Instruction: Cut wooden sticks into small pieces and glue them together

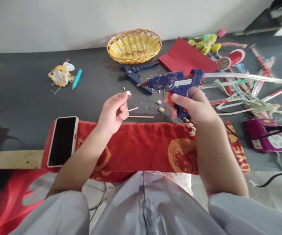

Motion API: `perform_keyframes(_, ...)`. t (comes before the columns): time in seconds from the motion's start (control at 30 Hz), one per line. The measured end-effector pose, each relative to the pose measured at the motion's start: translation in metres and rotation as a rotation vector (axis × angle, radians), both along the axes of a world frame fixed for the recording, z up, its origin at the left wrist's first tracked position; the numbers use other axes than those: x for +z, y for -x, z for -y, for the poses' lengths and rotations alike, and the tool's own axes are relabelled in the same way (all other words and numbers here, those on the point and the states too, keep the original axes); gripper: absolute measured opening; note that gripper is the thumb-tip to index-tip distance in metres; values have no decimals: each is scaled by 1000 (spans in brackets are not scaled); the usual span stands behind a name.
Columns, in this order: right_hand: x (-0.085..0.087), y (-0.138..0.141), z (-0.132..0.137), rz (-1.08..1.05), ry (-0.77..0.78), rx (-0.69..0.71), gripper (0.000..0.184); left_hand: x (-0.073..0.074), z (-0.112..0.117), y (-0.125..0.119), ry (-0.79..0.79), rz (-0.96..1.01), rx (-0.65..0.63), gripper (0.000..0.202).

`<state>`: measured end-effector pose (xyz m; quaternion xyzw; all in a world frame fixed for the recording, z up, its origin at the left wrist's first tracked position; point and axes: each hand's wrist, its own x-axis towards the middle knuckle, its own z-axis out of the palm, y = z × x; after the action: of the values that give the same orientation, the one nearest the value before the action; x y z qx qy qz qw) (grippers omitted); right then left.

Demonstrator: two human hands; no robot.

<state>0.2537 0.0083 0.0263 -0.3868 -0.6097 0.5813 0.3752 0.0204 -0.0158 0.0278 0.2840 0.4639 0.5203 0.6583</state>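
Observation:
My right hand (pixel 192 106) grips a blue glue gun (pixel 176 83) with a clear glue stick (pixel 243 76) sticking out behind it. The gun's nozzle points left toward my left hand (pixel 113 111), which pinches a tiny wooden piece (pixel 128 93) between thumb and forefinger. Both hands hover above a dark table (pixel 28 94), just beyond a red towel (pixel 141 147). Thin wooden sticks (pixel 141 116) and small wooden bits (pixel 160 109) lie below the hands. More bits rest on the towel by my right wrist.
A phone (pixel 62 141) lies on the towel's left end. Farther back stand a yellow wicker basket (pixel 134 45), blue pliers (pixel 134 76), red paper (pixel 186 57), a teal pen (pixel 77 79) and a yarn bundle (pixel 60 75). Straws, tape and a purple packet (pixel 268 134) clutter the right.

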Motion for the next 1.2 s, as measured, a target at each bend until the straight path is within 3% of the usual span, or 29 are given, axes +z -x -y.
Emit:
perform_keyframes(0.07,0,-5,-3,125,-68,-128,34,-1,-1,0,-15,5,5,13)
perform_keyframes(0.2,-4,-12,-13,581,-148,-457,25,-2,-1,1,-33,3,4,15)
perform_keyframes(0.37,-7,-19,-20,914,-322,-579,22,-4,-2,2,-32,-31,2,16)
perform_keyframes(0.57,-5,-28,-19,1080,-331,-501,46,-4,-1,0,-29,-14,-5,13)
perform_keyframes(0.83,-7,-31,-17,1247,-363,-266,37,-5,-1,0,-36,-7,-14,13)
perform_keyframes(1.2,-15,-41,-19,1318,-354,-198,47,-6,-1,0,-53,0,-16,13)
